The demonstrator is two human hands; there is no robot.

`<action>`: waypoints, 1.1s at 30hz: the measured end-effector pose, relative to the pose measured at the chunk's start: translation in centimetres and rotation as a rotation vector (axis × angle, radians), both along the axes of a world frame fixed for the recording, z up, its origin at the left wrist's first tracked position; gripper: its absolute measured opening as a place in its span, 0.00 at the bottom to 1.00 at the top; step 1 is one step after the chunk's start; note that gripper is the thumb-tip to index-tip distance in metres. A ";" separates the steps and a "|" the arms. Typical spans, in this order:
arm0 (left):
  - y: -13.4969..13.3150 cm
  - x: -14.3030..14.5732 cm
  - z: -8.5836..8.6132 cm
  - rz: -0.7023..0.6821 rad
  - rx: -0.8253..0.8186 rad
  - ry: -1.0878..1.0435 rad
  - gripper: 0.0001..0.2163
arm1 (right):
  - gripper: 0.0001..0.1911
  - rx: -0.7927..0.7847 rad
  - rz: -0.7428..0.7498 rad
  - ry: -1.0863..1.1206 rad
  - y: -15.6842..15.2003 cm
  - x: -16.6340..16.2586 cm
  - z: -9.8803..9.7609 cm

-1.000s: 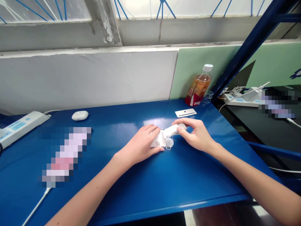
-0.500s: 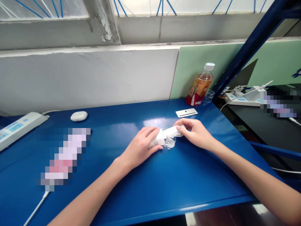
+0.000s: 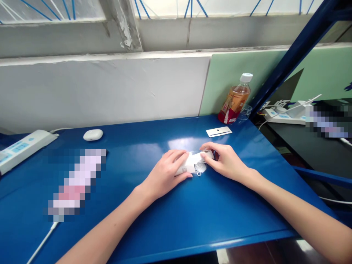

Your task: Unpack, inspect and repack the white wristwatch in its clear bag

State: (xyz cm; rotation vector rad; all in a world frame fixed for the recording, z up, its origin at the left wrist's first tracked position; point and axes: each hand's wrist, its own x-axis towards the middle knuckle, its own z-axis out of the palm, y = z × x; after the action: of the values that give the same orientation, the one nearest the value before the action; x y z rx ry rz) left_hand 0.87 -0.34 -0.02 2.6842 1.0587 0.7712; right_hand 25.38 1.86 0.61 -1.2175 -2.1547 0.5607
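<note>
A small white box (image 3: 191, 162) lies on the blue table (image 3: 192, 216) near its middle. My left hand (image 3: 165, 172) grips the box's left end, fingers on top and thumb below. My right hand (image 3: 224, 161) closes on the box's right end, where a white insert (image 3: 205, 156) pokes out. A small clear round piece (image 3: 200, 168) lies against the box's near edge, between my two hands.
A white card (image 3: 219, 131) lies behind my right hand. A bottle of amber drink (image 3: 234, 99) and a clear cup (image 3: 244, 111) stand at the back right corner. A white earbud case (image 3: 93, 134) and a power strip (image 3: 23, 148) sit at the left.
My right hand has moved left toward my left hand, and less of the white insert now sticks out of the box. The box has stayed in place.
</note>
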 end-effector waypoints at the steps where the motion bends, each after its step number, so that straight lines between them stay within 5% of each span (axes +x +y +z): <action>1: 0.0 0.0 -0.1 0.000 0.001 0.000 0.23 | 0.05 0.017 0.005 0.016 0.0 -0.1 -0.1; 10: -0.1 0.1 -0.1 0.014 -0.008 0.025 0.25 | 0.08 0.147 0.005 -0.137 -0.2 0.3 0.3; 16: 0.4 -1.3 1.2 0.038 -0.045 0.106 0.37 | 0.17 0.221 0.237 -0.252 1.1 2.8 2.3; 33: 0.5 -1.7 0.5 0.059 -0.096 0.113 0.30 | 0.12 0.186 0.312 -0.272 1.2 2.2 1.2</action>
State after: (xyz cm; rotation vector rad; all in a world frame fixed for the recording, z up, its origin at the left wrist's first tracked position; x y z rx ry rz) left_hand -0.79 0.18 0.50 2.6531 1.1740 0.5687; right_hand 27.59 3.01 1.76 -0.9051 -2.5860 0.3239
